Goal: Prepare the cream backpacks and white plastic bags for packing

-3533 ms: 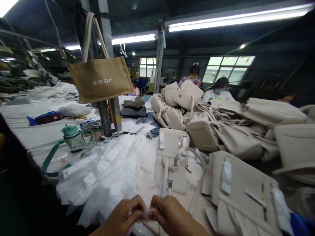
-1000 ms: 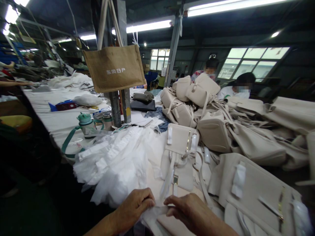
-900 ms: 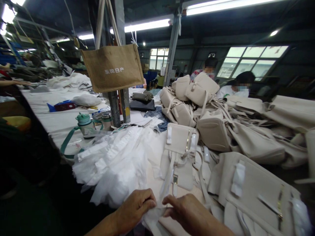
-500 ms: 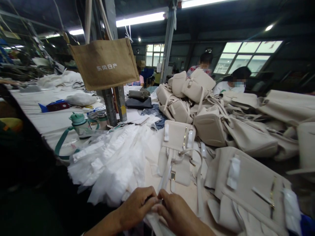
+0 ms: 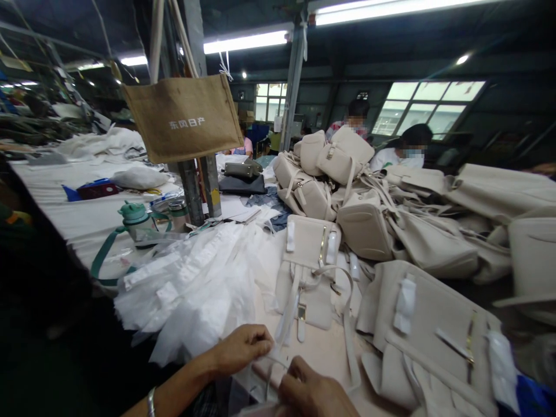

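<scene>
left hand (image 5: 241, 348) pinches thin white strip (image 5: 278, 364), near centre | right hand (image 5: 310, 391) grips its other end | wrapped bag (image 5: 309, 269) just beyond | bags (image 5: 391, 226) piled right, progress unclear

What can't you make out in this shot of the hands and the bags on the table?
- Head view: the right hand is cut off by the bottom edge, so its grip is unclear.
- The thin clear strip that the left hand pinches is too see-through to identify.
- The lower bags in the bag pile are hidden by those on top.
- The small printing on the hanging brown bag is too small to read.
</scene>
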Action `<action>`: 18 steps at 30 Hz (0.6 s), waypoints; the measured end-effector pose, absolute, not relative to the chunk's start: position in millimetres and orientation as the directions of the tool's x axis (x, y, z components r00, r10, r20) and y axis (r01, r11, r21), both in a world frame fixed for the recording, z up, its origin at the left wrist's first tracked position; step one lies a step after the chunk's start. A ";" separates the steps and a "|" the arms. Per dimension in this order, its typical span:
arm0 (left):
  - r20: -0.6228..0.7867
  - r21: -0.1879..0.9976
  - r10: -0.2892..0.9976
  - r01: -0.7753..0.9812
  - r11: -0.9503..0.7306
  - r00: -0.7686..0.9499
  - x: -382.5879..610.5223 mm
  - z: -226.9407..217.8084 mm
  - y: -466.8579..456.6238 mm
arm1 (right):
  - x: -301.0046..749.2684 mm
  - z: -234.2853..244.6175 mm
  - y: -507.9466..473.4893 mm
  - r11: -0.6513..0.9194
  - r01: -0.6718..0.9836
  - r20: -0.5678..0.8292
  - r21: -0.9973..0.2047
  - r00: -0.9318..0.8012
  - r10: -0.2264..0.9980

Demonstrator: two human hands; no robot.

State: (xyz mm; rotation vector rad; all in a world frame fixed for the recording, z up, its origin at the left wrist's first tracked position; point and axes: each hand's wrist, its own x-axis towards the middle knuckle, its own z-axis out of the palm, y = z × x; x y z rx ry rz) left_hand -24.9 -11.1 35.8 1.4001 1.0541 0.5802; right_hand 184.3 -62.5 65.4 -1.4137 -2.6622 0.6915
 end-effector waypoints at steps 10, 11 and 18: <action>-0.062 0.992 0.962 0.124 0.030 0.267 4.2 37.0 -29.8 | 179.1 65.1 -46.1 0.160 0.789 -0.043 -0.593 -0.229 0.972; -0.057 0.991 0.962 0.133 0.021 0.266 4.9 40.3 -31.9 | 178.8 66.3 -45.9 0.145 0.781 -0.040 -0.608 -0.213 0.976; -0.112 0.994 0.917 0.044 0.103 0.383 0.7 53.6 -47.5 | 174.7 65.4 -40.6 0.159 0.768 0.009 -0.621 -0.196 0.981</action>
